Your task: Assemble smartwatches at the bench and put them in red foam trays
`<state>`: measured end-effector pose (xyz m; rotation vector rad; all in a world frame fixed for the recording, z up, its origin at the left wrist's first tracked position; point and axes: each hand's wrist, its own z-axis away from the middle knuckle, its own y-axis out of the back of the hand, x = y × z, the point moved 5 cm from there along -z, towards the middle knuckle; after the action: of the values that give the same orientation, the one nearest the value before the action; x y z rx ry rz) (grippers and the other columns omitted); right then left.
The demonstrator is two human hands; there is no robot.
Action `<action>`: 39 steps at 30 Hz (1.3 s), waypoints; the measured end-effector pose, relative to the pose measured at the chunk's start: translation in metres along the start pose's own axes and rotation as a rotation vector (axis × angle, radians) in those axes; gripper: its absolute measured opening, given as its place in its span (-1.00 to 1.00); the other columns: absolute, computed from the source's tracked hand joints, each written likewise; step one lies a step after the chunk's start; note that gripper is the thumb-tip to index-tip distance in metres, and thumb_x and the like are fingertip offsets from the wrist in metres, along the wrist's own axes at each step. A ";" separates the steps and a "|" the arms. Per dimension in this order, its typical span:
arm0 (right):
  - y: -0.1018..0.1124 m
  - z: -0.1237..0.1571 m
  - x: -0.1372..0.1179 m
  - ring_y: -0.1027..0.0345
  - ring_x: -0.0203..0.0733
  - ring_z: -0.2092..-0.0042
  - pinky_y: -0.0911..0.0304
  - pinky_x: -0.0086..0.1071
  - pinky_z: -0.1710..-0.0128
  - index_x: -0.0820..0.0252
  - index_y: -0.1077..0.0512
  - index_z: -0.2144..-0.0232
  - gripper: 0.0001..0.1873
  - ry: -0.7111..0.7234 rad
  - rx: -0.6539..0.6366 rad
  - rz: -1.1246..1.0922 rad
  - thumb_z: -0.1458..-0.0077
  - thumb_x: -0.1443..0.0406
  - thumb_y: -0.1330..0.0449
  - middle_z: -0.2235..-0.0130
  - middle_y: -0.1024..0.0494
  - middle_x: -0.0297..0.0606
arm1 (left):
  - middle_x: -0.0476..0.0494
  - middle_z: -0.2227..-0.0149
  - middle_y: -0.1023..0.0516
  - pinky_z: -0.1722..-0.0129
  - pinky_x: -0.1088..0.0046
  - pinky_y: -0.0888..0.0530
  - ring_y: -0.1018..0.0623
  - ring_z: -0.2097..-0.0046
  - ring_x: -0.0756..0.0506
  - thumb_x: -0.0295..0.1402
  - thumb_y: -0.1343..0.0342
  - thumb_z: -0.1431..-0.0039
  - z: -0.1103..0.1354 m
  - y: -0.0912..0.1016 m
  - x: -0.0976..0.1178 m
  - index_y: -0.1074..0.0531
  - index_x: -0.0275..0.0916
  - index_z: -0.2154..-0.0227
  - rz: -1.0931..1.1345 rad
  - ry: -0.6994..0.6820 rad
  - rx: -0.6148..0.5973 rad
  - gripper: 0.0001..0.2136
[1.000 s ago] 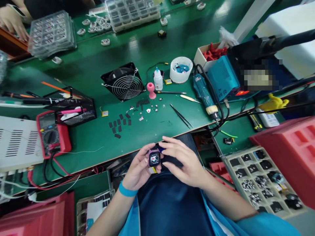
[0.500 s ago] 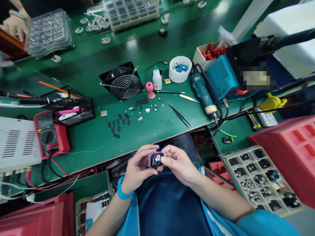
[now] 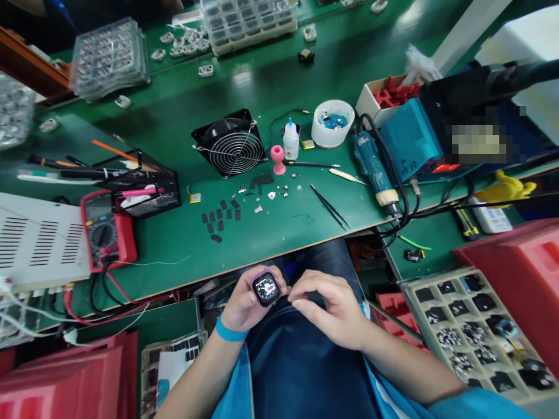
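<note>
A smartwatch (image 3: 266, 288) with a lit screen and purple casing rests in my left hand (image 3: 244, 305), its face turned up. My fingers and thumb close around its edges, and a blue band circles that wrist. Just right of the watch, my right hand (image 3: 334, 305) is apart from it, fingers curved and thumb separated from them, with nothing visible in it. On the green bench (image 3: 279, 233) beyond lie tweezers (image 3: 329, 206), several small black pads (image 3: 220, 225) and a pink stand (image 3: 278, 159).
An electric screwdriver (image 3: 375, 171) and teal power unit (image 3: 410, 145) sit at the right. A fan (image 3: 231, 145), dropper bottle (image 3: 290, 141) and white tub (image 3: 332, 137) stand farther back. Left are a red multimeter (image 3: 107, 230) and pen holder (image 3: 152, 195). A parts tray (image 3: 421, 349) lies lower right.
My right hand has come off the smartwatch and moved right. My left hand has shifted slightly left and tilted the watch face upward. The view has swung slightly left.
</note>
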<state>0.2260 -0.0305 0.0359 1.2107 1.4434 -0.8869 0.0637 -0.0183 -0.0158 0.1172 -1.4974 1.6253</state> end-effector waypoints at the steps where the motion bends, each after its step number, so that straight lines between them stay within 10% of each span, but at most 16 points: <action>1: 0.002 -0.001 -0.007 -0.52 -0.19 0.23 -0.47 -0.29 0.18 0.19 -0.52 0.20 -0.93 0.087 0.000 0.051 -0.26 0.36 -0.24 0.27 -0.66 -0.18 | -0.11 0.26 -0.58 0.25 0.53 -0.56 -0.61 0.28 -0.03 -0.16 -0.49 0.04 0.001 0.001 -0.001 -0.63 -0.21 0.13 0.024 0.011 -0.008 -0.59; 10: -0.005 -0.003 -0.024 -0.08 0.04 -0.44 -0.18 0.04 -0.38 0.26 -0.46 0.08 -0.83 0.357 -0.225 0.346 -0.27 0.35 -0.23 -0.12 -0.59 -0.01 | -0.09 0.22 -0.60 0.22 0.56 -0.55 -0.60 0.24 -0.01 -0.20 -0.50 0.04 0.004 0.000 -0.004 -0.63 -0.16 0.11 0.027 0.053 0.022 -0.59; 39: 0.005 0.000 -0.021 -0.22 0.11 -0.37 -0.30 0.04 -0.28 0.17 -0.49 0.20 -0.93 0.332 -0.208 0.224 -0.25 0.36 -0.23 0.01 -0.69 -0.11 | -0.15 0.23 -0.58 0.38 0.50 -0.58 -0.58 0.33 -0.04 -0.15 -0.47 0.00 0.001 0.004 -0.011 -0.60 -0.14 0.07 0.040 0.061 -0.014 -0.58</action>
<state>0.2305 -0.0346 0.0563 1.3717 1.5776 -0.3846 0.0668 -0.0244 -0.0249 0.0299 -1.4725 1.6358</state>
